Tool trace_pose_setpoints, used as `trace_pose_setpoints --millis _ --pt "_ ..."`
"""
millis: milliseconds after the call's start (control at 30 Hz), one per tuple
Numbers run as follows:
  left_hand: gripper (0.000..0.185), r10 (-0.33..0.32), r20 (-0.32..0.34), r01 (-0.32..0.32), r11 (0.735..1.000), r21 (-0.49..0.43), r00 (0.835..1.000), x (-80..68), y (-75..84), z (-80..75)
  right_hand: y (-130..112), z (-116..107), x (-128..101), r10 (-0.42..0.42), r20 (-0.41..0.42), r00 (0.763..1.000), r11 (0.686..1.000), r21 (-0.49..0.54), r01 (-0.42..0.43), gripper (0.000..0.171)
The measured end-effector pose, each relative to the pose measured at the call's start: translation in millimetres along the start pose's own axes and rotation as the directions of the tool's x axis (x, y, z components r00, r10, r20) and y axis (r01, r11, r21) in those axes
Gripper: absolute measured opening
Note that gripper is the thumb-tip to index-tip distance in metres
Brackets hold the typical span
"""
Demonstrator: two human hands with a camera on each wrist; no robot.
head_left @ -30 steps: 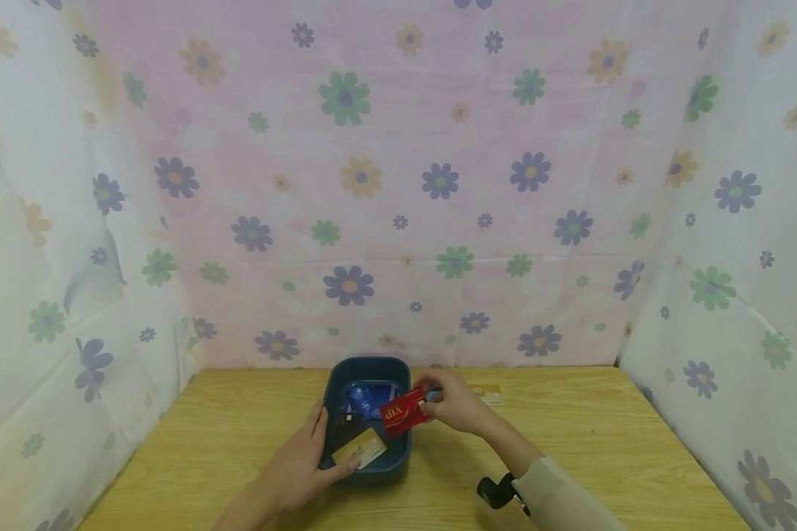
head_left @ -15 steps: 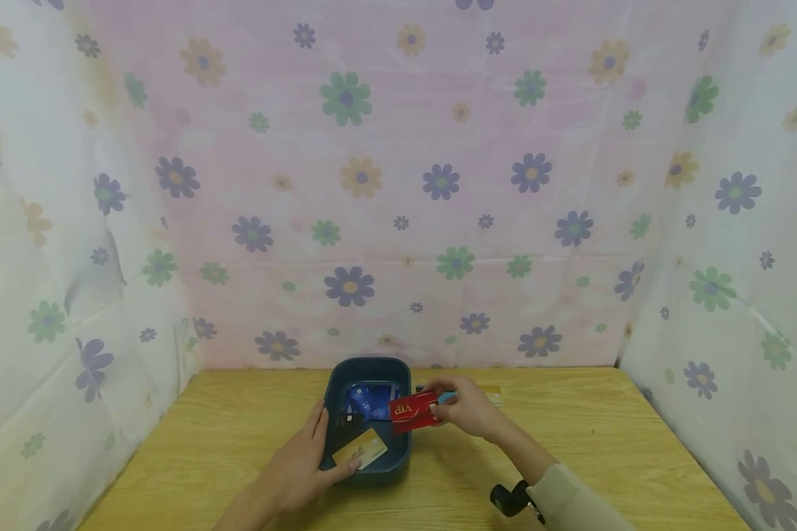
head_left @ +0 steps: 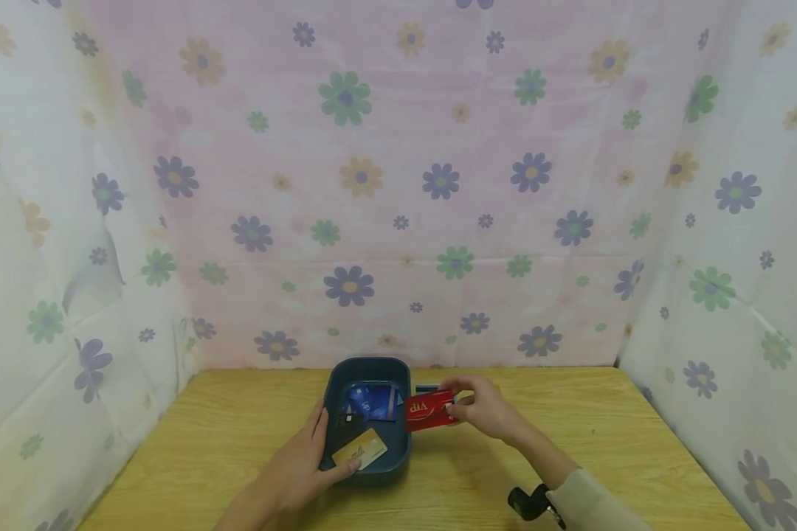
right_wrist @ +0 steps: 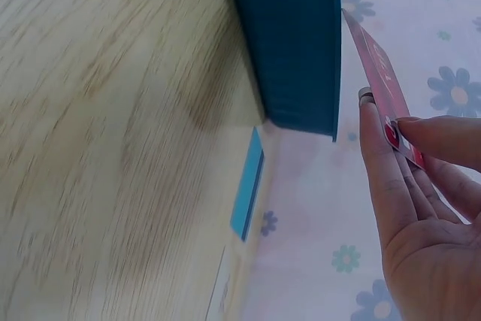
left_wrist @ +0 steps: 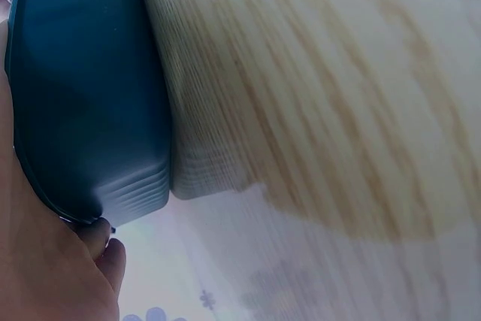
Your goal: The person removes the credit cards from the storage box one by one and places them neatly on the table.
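The red card (head_left: 429,411) is pinched by one short end between the thumb and fingers of the right hand (head_left: 488,410), with its long axis pointed leftward from the fingertips toward the blue tub (head_left: 368,369). The card is held above the table (head_left: 604,442), just beside the tub's right rim and outside it, its free end nearest that rim. The left hand (head_left: 302,466) is laid against the tub's near left corner, fingers fairly straight along the wall, fingertips touching a gold card (head_left: 360,448) inside. A blue card (head_left: 369,402) is seen inside the tub as well. The right hand is nearer to the red card.
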State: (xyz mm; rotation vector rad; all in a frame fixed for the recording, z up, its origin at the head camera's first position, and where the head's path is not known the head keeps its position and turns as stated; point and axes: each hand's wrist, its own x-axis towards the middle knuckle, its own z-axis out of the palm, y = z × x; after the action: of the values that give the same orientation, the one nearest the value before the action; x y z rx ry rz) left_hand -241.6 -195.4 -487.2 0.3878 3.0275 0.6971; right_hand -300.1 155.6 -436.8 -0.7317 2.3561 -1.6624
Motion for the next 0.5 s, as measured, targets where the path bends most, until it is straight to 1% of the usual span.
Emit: trace_pose_setpoints --millis 167,500 --pt "0.119 -0.003 -0.001 0.003 1.000 -0.010 1.000 -0.5 1.1 -1.4 1.6 -10.9 -6.2 0.007 -0.019 1.000 1.000 -0.014 -0.007 0.034" --pt "0.120 -0.002 0.002 0.002 1.000 -0.007 1.000 0.4 -1.2 -0.3 10.7 -32.2 -17.0 0.053 -0.062 0.997 0.997 -0.046 -0.056 0.034"
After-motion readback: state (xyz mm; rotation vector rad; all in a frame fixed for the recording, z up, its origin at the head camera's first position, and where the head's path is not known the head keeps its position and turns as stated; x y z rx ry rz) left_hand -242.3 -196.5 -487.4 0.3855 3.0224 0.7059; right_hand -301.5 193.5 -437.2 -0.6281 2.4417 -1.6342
